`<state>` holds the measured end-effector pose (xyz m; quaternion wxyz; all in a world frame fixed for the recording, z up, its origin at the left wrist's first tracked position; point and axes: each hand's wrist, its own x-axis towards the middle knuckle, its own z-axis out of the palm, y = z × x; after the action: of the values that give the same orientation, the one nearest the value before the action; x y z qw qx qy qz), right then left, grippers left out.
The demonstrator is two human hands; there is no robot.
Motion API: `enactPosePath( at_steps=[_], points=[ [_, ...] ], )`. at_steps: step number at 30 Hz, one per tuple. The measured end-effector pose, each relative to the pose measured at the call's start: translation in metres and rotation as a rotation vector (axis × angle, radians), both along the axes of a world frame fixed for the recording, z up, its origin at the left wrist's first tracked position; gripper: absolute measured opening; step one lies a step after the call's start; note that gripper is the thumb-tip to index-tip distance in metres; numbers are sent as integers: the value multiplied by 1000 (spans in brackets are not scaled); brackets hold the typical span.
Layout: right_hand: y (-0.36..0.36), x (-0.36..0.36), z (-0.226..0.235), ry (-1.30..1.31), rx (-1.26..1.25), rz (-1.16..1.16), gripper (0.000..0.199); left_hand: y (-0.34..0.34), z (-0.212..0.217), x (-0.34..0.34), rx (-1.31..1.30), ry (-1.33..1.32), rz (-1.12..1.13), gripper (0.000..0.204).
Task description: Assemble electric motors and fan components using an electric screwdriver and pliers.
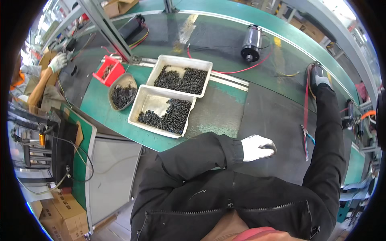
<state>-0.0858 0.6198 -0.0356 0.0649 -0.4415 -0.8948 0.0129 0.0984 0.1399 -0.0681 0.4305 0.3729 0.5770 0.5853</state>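
Note:
My left hand (257, 148), in a white glove with dark fingertips, hovers over the dark mat in front of my body. Its fingers are curled in, and whatever they may hold is hidden. At the right, my outstretched right hand (321, 81), gloved too, grips a black cylindrical motor (312, 85) on the far side of the bench. Red wires (306, 106) run from that motor toward me and end near a short blue wire (311, 138) on the mat. Another black motor (251, 43) lies farther back, with a long red wire trailing left from it.
Two white trays (143, 119) of small black parts stand left of centre. Beside them are a grey bowl (112, 100) of black pieces and a red bin (109, 71). A metal post (102, 28) rises behind. At far left, a co-worker's gloved hand (58, 62) works.

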Motion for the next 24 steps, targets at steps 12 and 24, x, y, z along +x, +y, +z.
enactPosePath(
  at_steps=[12,24],
  points=[
    [-316,-34,-18,354,-1398,660,51,0,-3,-10,181,433,274,20],
    [-311,-16,-41,423,-947,843,26,5,-4,-248,-944,989,856,52]
  ],
)
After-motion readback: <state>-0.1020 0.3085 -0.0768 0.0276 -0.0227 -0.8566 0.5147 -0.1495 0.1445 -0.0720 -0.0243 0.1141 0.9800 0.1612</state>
